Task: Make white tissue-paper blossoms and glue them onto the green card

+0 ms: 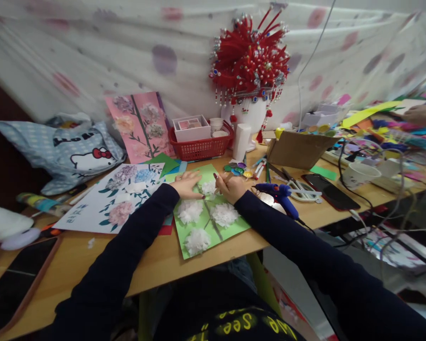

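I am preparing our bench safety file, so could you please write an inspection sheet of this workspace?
Surface: light-brown wooden table, crowded along the back and right.
Job's things: green rectangular paper sheet bearing white ruffled flowers.
Clutter: blue plastic glue gun, black rectangular smartphone, red plastic basket.
Hands: left hand spread, palm down, at the sheet's upper left; right hand bent-fingered beside the uppermost flower, its grip unclear.
Cables: black cable curving past a white round cup at right.
Surroundings: white spotted backdrop; red beaded headdress; another person's hand at far right.
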Tool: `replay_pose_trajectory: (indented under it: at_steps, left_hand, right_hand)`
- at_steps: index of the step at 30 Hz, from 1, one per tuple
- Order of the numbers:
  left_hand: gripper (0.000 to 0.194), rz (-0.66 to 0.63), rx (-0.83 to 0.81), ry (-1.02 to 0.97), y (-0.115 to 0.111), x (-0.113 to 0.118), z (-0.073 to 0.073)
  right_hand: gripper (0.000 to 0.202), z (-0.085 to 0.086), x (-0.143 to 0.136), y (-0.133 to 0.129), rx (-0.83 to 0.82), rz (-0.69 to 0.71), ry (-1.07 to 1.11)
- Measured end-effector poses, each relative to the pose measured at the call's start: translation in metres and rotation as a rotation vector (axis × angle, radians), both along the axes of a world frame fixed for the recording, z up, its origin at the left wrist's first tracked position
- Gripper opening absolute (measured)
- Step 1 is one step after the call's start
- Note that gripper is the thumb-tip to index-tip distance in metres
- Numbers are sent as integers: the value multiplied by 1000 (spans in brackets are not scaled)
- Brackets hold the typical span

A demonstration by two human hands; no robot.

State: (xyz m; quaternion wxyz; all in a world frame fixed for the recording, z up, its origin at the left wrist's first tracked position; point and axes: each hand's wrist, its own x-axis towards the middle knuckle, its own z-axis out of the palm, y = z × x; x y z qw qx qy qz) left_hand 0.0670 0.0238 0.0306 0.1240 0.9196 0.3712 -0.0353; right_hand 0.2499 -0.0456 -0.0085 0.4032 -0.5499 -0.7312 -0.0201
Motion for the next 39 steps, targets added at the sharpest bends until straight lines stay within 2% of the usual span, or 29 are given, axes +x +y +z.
replay_pose_trajectory:
  at_steps: [6, 14, 24, 27, 31, 34, 36, 39]
  left_hand:
    - [83, -16, -81, 104, 2, -2, -11]
    - [76, 16, -57, 39, -3, 3, -9]
    - [73, 18, -43, 48, -6, 3, -6]
    - [75, 8, -30, 101, -9, 3, -5]
    - [77, 0, -21, 127, -8, 4, -5]
    - [70, 15, -46, 80, 1, -5, 5]
    - [60, 24, -48, -39, 10, -18, 19]
    - [53, 29, -13, -335, 22, -44, 48]
  right_hand:
    - [48, -1, -1, -1, -38, 4, -28]
    - [43, -1, -6, 1, -22, 2, -68]
    - [39, -3, -9, 4, -49, 43, -34]
    - [45, -2, -9, 4, -49, 56, 95]
    - [55, 2, -5, 4, -15, -23, 497]
    - [59, 7, -2, 5, 36, -50, 736]
    - [59, 9, -2, 4, 55, -44, 815]
    - [58, 10, -5, 2, 56, -33, 808]
